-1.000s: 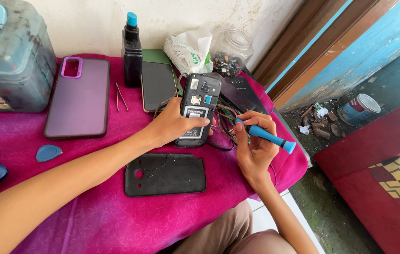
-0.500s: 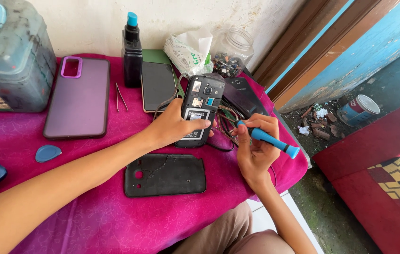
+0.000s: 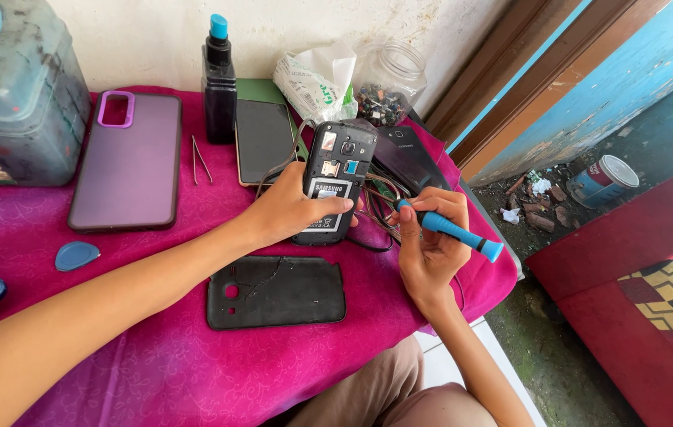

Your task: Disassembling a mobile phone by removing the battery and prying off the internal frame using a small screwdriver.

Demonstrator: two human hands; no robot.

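My left hand [image 3: 293, 207] grips a black phone with its back cover off [image 3: 338, 170], holding it down on the magenta tablecloth [image 3: 154, 364]; the battery and slots are exposed. My right hand [image 3: 430, 249] holds a blue-handled screwdriver [image 3: 455, 232], its tip pointing at the phone's right edge over a tangle of wires [image 3: 380, 209]. The phone's black back cover [image 3: 277, 291] lies flat just in front of my left wrist.
A purple phone case [image 3: 127, 160], tweezers [image 3: 200, 158], a dark bottle with a blue cap [image 3: 218, 83], a dark tablet-like phone [image 3: 261, 138], another phone [image 3: 409, 158], a jar of small parts [image 3: 388, 79], a grey box [image 3: 16, 95] and a blue pick [image 3: 77, 255] surround it.
The screwdriver in my right hand has shifted slightly, its tip nearer the phone's right side. My left hand stays on the phone.
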